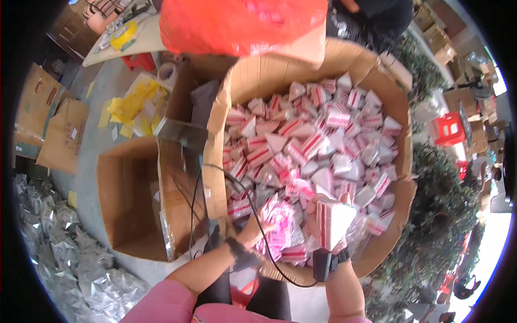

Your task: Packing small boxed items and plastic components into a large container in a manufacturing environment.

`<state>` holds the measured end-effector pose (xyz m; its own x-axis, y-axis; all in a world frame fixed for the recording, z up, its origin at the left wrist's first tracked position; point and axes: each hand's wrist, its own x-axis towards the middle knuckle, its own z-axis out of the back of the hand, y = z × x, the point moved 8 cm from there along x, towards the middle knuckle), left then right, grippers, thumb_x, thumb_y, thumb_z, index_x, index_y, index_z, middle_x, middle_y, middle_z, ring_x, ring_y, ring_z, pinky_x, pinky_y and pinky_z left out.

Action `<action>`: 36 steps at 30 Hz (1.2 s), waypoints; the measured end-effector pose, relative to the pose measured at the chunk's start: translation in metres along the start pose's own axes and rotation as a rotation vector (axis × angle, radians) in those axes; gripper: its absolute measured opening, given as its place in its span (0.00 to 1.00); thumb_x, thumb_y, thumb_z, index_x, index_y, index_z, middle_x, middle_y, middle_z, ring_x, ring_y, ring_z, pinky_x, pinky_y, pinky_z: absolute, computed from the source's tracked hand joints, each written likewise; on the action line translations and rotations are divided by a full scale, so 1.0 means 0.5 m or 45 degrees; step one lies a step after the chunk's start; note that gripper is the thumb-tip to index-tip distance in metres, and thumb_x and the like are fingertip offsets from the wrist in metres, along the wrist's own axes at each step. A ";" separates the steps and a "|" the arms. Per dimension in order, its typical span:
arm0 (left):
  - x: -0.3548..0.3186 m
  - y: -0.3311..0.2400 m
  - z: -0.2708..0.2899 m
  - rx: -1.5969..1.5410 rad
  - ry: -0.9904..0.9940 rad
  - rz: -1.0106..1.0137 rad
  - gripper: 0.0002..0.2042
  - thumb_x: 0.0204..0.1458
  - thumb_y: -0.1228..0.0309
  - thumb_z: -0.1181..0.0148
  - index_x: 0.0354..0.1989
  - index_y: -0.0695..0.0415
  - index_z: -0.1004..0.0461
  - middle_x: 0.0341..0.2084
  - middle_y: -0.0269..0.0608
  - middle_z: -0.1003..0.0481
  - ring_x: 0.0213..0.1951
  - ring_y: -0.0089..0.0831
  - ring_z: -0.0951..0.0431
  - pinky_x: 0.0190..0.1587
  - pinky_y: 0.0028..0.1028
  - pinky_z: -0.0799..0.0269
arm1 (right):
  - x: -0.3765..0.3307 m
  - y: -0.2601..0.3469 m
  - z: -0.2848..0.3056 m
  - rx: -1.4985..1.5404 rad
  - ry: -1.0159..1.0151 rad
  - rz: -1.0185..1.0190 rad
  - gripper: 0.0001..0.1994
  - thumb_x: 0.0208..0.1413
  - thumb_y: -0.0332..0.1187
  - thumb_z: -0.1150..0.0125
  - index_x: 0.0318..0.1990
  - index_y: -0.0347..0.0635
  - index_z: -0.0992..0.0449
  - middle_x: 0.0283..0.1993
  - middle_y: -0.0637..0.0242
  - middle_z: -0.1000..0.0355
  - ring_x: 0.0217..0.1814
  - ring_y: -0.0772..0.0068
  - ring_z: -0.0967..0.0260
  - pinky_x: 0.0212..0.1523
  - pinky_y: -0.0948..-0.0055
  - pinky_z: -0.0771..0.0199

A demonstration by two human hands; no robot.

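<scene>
Near the box's front edge, my right hand (314, 219) grips a cake-slice-shaped wedge (336, 222), white on its broad face with red and white layers along its side. Clear film shows around it. To its left, my left hand (252, 232) is closed on a bundle of pink-and-white printed packets (278, 223); whether these are bags or labels I cannot tell. Both hands are over a big cardboard box (253, 78) holding a heap of similar wrapped wedges (312, 142). Part of the heap is hidden behind my hands.
Left of the big box stands an open cardboard box (129, 196). An orange-red plastic bag (242, 24) hangs over the far rim. A black cable (258, 215) runs across to my right wrist. Silver star-shaped pieces (81, 258) lie at far left, green foliage (431, 199) at right.
</scene>
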<state>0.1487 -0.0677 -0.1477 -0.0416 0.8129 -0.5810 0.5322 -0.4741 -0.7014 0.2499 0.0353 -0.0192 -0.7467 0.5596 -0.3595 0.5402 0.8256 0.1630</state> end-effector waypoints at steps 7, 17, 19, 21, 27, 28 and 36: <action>-0.014 -0.056 -0.030 0.708 -0.059 -0.208 0.34 0.40 0.84 0.48 0.61 0.62 0.50 0.56 0.46 0.42 0.58 0.26 0.44 0.60 0.24 0.53 | -0.106 -0.132 0.223 0.335 -0.378 0.156 0.36 0.50 0.64 0.65 0.49 0.37 0.35 0.36 0.51 0.31 0.24 0.61 0.34 0.21 0.67 0.32; -0.033 -0.082 -0.017 0.567 -0.027 -0.339 0.35 0.41 0.80 0.45 0.61 0.62 0.51 0.54 0.44 0.40 0.55 0.27 0.41 0.57 0.26 0.48 | -0.121 -0.102 0.138 0.092 -0.073 0.405 0.33 0.45 0.63 0.52 0.44 0.39 0.35 0.34 0.58 0.31 0.32 0.62 0.30 0.22 0.70 0.28; -0.043 -0.099 -0.017 0.706 -0.124 -0.355 0.32 0.42 0.77 0.46 0.59 0.62 0.47 0.53 0.46 0.38 0.55 0.29 0.40 0.57 0.25 0.47 | -0.128 -0.112 0.205 0.273 -0.091 0.415 0.33 0.45 0.63 0.52 0.44 0.39 0.35 0.33 0.59 0.32 0.30 0.64 0.31 0.21 0.72 0.29; -0.041 -0.092 -0.003 0.793 -0.208 -0.472 0.29 0.42 0.76 0.46 0.57 0.63 0.44 0.51 0.48 0.37 0.53 0.33 0.38 0.55 0.26 0.45 | -0.122 -0.108 0.193 0.439 0.020 0.366 0.33 0.46 0.64 0.53 0.43 0.41 0.35 0.32 0.64 0.34 0.25 0.70 0.36 0.20 0.77 0.34; -0.004 -0.061 0.053 0.717 -0.416 -0.430 0.22 0.45 0.74 0.51 0.50 0.70 0.40 0.40 0.50 0.33 0.44 0.35 0.33 0.49 0.26 0.41 | -0.107 -0.096 0.191 0.208 0.283 0.295 0.31 0.46 0.65 0.58 0.39 0.42 0.34 0.30 0.61 0.34 0.21 0.69 0.39 0.15 0.73 0.42; 0.014 -0.050 0.060 0.714 -0.406 -0.478 0.22 0.45 0.74 0.51 0.50 0.70 0.40 0.40 0.50 0.33 0.44 0.35 0.33 0.49 0.26 0.41 | -0.106 -0.089 0.192 0.182 0.321 0.308 0.31 0.46 0.65 0.58 0.39 0.42 0.34 0.30 0.61 0.34 0.21 0.69 0.39 0.15 0.73 0.42; -0.124 -0.105 0.000 -0.490 0.001 0.020 0.03 0.47 0.79 0.52 0.27 0.55 0.37 0.19 0.32 0.36 0.24 0.26 0.33 0.30 0.26 0.34 | -0.200 -0.093 0.129 -0.047 0.441 0.577 0.24 0.48 0.55 0.56 0.37 0.42 0.32 0.30 0.64 0.35 0.22 0.67 0.38 0.28 0.70 0.36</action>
<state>0.1237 -0.0933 -0.0749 -0.0304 0.8069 -0.5899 0.8113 -0.3248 -0.4861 0.3243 -0.0639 -0.0501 -0.5305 0.8444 0.0746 0.8269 0.4962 0.2648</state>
